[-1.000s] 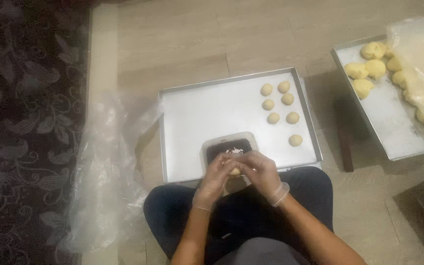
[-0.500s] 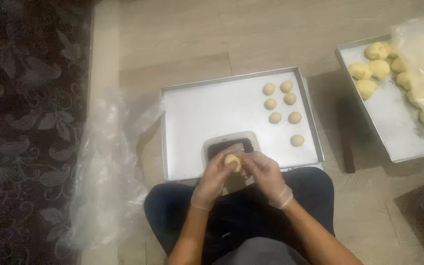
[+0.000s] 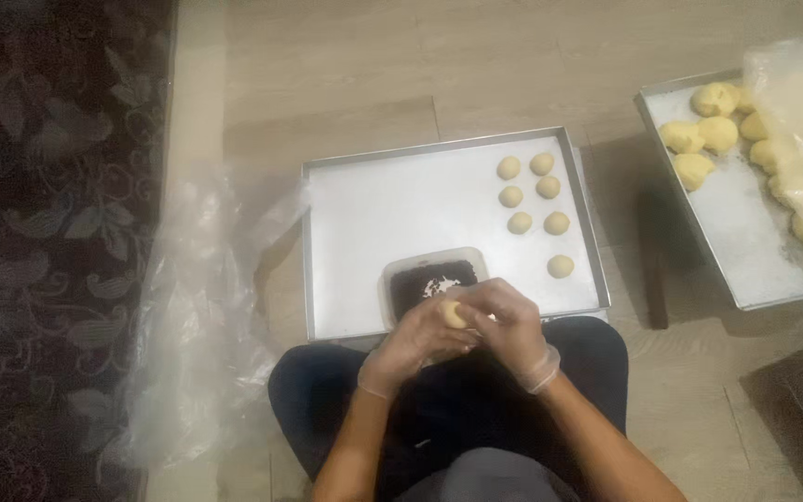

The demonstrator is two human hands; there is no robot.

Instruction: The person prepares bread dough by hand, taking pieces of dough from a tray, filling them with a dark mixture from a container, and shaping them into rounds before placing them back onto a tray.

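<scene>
A small pale dough piece [image 3: 455,314] is pinched between my left hand [image 3: 411,346] and my right hand [image 3: 511,325], both in thin clear gloves, just above my lap. Right behind the hands sits a clear plastic tub [image 3: 431,282] of dark filling with white flecks. It rests on the near edge of a metal baking tray [image 3: 374,232]. Several round dough balls [image 3: 533,195] lie in two short columns at the tray's far right.
A second metal tray [image 3: 745,242] at the right carries larger dough lumps [image 3: 699,139] and a clear plastic sheet [image 3: 801,102]. Crumpled clear plastic [image 3: 197,307] lies at the left beside a dark patterned carpet [image 3: 48,232]. Wooden floor surrounds the trays.
My hands have closed further round the dough piece and drawn slightly toward my lap; the dough shows less between the fingers than half a second ago.
</scene>
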